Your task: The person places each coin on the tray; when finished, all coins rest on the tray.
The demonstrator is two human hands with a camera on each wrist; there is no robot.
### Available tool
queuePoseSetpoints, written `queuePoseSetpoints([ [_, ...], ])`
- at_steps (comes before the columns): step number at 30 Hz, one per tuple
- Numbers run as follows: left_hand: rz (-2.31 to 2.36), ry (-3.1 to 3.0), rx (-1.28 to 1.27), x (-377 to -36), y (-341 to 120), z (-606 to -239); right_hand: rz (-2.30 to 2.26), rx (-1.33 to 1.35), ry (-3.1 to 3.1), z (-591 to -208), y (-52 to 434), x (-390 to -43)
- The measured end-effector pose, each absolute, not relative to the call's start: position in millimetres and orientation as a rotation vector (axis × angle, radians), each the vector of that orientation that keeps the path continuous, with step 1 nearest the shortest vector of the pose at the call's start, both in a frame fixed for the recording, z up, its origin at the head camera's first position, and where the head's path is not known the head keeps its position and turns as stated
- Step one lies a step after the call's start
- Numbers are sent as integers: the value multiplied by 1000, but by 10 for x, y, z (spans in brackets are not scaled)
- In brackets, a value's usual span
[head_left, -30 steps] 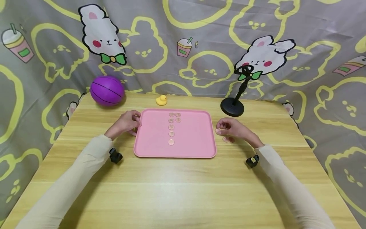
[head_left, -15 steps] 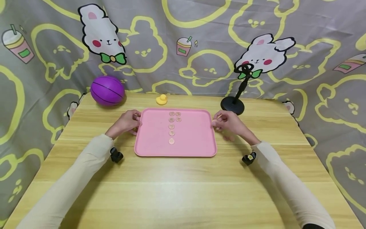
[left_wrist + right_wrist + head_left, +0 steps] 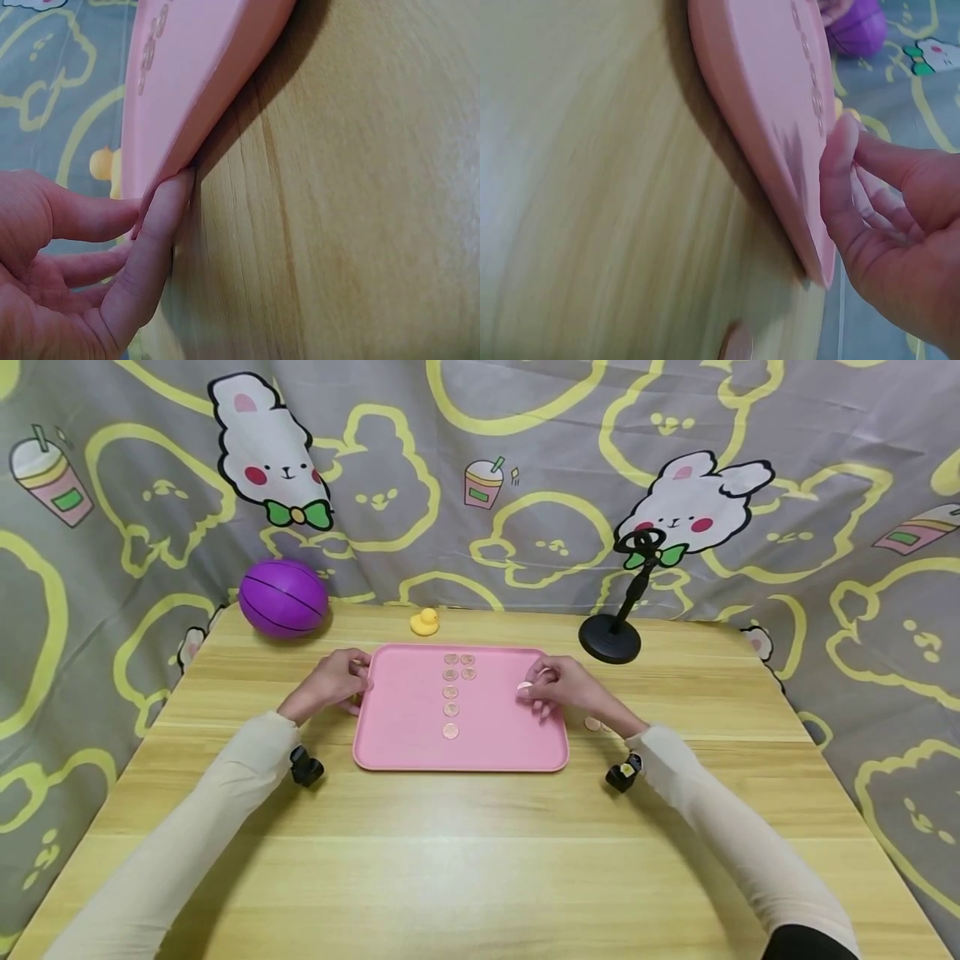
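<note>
A pink tray point(image 3: 405, 735) lies in the middle of the wooden table, with several coins point(image 3: 450, 692) in a column on it. My left hand point(image 3: 335, 681) grips the tray's left edge; in the left wrist view its fingers point(image 3: 150, 232) curl against the tray rim point(image 3: 187, 90). My right hand point(image 3: 551, 687) hovers over the tray's right part and pinches a coin point(image 3: 524, 687) at its fingertips. In the right wrist view the thumb and fingers point(image 3: 840, 161) meet above the tray point(image 3: 757, 112). More coins point(image 3: 594, 724) lie on the table right of the tray.
A purple ball point(image 3: 283, 597) sits at the back left, a small yellow duck point(image 3: 424, 622) behind the tray, and a black stand point(image 3: 611, 639) at the back right. A printed cloth backdrop surrounds the table point(image 3: 480, 860).
My right hand picked a coin from the table beside the tray and carried it left over the tray's right part. The left hand stayed on the tray edge.
</note>
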State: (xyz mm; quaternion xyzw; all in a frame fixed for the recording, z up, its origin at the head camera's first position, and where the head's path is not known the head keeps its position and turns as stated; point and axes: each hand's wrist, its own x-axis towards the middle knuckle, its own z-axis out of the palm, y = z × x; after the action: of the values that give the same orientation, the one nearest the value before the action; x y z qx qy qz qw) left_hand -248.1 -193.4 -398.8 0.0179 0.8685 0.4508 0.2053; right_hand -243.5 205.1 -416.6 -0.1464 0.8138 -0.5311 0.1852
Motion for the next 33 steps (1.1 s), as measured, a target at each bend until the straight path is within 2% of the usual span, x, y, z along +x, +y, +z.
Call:
queuePoseSetpoints([
  [15,1247,2420,40,-2483,-1930,-3992,-1507,-499,2323,-4184,1515,-2480],
  [28,1268,2418,50,-2483,-1935,-3998,-1536,-299,2284,-4256,1303,-2529],
  [33,1279,2414,64,-2472,-1960,-3996,-1461,-298,2384,-4263,1214,-2537],
])
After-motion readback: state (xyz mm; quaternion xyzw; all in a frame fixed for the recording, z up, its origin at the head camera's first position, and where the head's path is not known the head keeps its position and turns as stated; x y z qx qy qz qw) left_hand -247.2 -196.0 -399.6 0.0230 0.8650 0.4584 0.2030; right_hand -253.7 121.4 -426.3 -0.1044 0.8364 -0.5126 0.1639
